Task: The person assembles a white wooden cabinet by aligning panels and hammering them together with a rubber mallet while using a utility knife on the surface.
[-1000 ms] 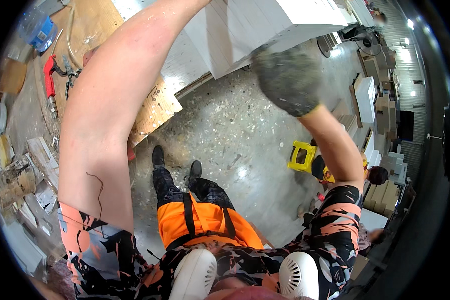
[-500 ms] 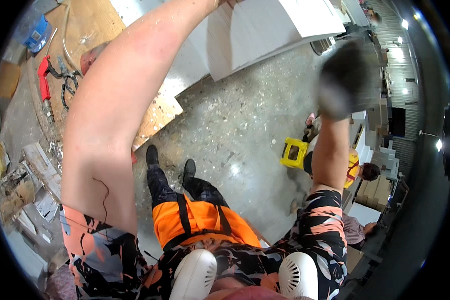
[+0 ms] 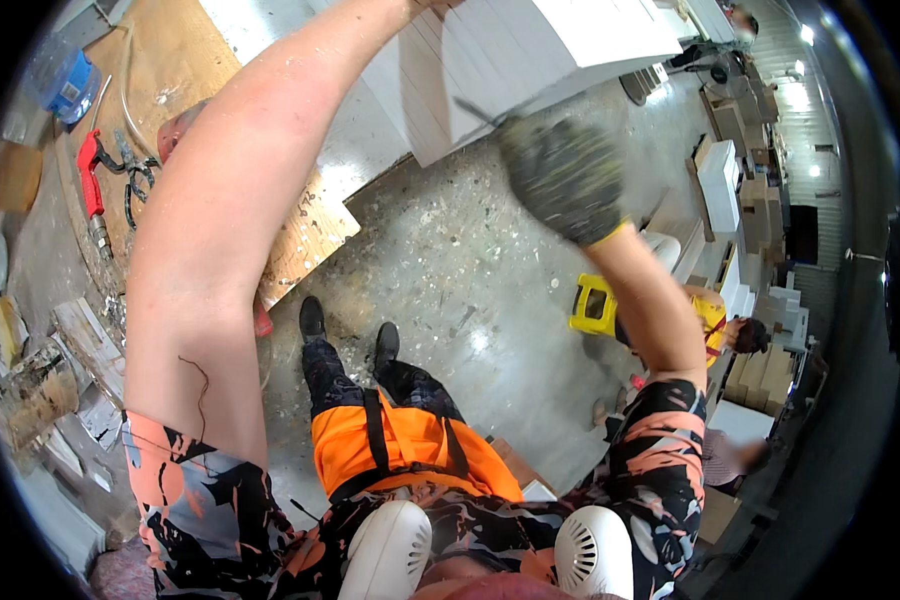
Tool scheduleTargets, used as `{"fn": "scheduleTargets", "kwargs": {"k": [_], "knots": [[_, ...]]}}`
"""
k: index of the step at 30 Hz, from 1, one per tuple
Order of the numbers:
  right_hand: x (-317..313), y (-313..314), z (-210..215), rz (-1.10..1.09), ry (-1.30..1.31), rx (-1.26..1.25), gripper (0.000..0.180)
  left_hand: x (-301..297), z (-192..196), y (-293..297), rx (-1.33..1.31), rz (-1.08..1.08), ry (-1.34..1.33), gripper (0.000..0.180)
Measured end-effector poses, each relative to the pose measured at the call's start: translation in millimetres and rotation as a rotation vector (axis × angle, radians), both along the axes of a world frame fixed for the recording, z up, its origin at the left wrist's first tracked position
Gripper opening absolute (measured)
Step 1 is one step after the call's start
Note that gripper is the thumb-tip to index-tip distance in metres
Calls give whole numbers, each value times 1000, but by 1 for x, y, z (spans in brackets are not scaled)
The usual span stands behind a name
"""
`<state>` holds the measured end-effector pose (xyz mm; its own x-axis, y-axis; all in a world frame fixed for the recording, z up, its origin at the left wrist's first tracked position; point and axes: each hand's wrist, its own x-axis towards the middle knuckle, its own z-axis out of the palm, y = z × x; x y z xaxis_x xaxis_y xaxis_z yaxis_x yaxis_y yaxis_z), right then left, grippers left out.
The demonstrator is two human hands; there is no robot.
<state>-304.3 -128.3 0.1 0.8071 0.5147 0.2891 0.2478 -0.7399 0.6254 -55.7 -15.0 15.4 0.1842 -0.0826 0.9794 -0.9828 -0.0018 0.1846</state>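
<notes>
- Right hand [image 3: 564, 178], one o'clock: gloved, clenched around thin dark tool [image 3: 476, 111].
- Left hand [image 3: 428, 4], twelve o'clock: mostly cropped; grip indeterminable.
- White panelled piece [image 3: 490, 60], twelve o'clock.

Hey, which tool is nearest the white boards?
The thin dark tool in your gloved right hand, blurred, its tip showing against the white boards. The red-handled tool and dark-handled pliers-like tool lie at far left.

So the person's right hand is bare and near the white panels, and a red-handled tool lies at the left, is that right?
Not quite: the right hand isn't bare. The head view shows it in a dark glove with a yellow edge. It is near the white panels, and the red-handled tool lies at the left.
</notes>
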Motion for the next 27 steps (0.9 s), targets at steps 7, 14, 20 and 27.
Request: {"fn": "scheduleTargets", "kwargs": {"k": [7,14,20,27], "knots": [[7,-37,-5,56,-154,-130,33,-4,3,-1,13,27,-58,35],[23,-71,-10,224,-703,-286,35,-4,-2,1,51,78,-126,37],[38,-85,4,327,-303,136,41,-1,1,0,53,20,-49,37],[-3,-30,-29,349,-72,172,15,-2,1,-2,43,30,-73,35]]}}
